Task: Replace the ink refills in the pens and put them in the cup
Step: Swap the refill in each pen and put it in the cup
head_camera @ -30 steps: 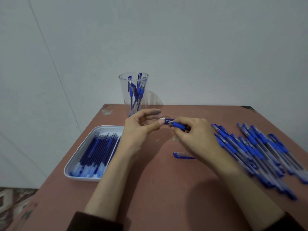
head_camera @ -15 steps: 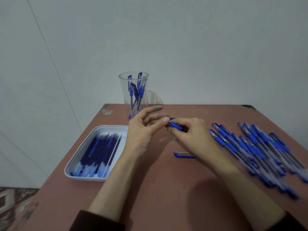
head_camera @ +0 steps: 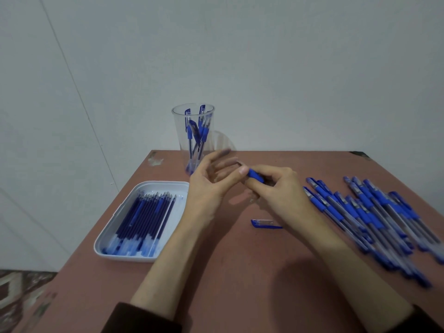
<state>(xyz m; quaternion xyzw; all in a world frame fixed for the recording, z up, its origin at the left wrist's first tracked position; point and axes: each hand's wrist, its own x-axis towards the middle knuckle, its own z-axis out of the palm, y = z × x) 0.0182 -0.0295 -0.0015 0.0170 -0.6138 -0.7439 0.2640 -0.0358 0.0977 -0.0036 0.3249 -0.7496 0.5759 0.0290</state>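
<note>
Refills [head_camera: 144,219] lie side by side in the white tray [head_camera: 144,259] on the left, so there are plenty to use. Next, the clear cup [head_camera: 179,131] stands at the back with only a few done pens [head_camera: 200,131] in it. In the middle, the left hand [head_camera: 209,188] pinches one end of a pen [head_camera: 255,175], and the right hand [head_camera: 281,191] is curled round its blue grip. A loose cap [head_camera: 264,223] lies near the right hand. On the right, a big heap of pens [head_camera: 372,212] waits on the table [head_camera: 240,272]. I think most of the job is left to do.
</note>
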